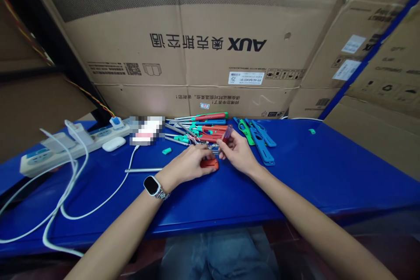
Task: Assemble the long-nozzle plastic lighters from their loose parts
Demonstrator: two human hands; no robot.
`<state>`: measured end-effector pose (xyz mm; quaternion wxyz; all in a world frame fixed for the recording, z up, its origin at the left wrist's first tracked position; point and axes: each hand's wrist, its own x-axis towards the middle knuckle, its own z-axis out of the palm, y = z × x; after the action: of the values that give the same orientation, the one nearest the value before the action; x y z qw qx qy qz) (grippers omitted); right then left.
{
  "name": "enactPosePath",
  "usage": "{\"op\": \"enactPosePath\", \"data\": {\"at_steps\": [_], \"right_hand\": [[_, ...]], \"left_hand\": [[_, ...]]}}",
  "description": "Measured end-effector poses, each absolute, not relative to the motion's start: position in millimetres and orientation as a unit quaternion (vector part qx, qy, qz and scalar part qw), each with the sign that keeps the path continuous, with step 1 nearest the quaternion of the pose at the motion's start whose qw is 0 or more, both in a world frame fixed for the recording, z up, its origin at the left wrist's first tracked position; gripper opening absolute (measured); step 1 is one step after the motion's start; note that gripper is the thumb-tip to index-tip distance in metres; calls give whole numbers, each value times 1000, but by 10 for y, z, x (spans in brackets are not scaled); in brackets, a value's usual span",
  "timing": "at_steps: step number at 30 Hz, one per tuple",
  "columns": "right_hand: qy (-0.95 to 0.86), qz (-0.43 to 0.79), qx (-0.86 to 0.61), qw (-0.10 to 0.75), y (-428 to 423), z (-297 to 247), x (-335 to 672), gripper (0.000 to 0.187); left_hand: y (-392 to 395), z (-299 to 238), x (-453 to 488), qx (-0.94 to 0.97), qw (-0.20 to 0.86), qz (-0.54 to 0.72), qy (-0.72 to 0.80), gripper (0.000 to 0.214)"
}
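My left hand (192, 162) is closed on an orange-red long-nosed lighter (210, 164) lying low over the blue table. Its metal tube points left from under my wrist. In the fingers of my right hand (241, 151) is a small translucent purple piece (227, 132), held upright; it looks like a lighter's fuel tank. Behind my hands lies a pile of red, green and blue long-nosed lighters (210, 117) with thin metal tubes. Small metal parts (197, 139) lie by my left fingertips, partly hidden. Blue handle shells (262, 146) and a green one (244, 131) rest right of my right hand.
A white power strip (98, 135) with white cables (70, 183) lies on the left of the blue table (311, 175). Near it are a white earbud case (113, 143) and a blurred-out phone-like object (147, 131). Green caps (167, 151) lie about. Cardboard (197, 17) stands behind.
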<state>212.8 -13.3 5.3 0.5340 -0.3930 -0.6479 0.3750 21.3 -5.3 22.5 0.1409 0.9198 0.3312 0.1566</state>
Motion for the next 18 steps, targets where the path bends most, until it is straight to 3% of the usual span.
{"op": "enactPosePath", "data": {"at_steps": [18], "right_hand": [[-671,329,-394,535,-183,144,2124,21]], "left_hand": [[-38,181,217,921,113,169,332,25]]}}
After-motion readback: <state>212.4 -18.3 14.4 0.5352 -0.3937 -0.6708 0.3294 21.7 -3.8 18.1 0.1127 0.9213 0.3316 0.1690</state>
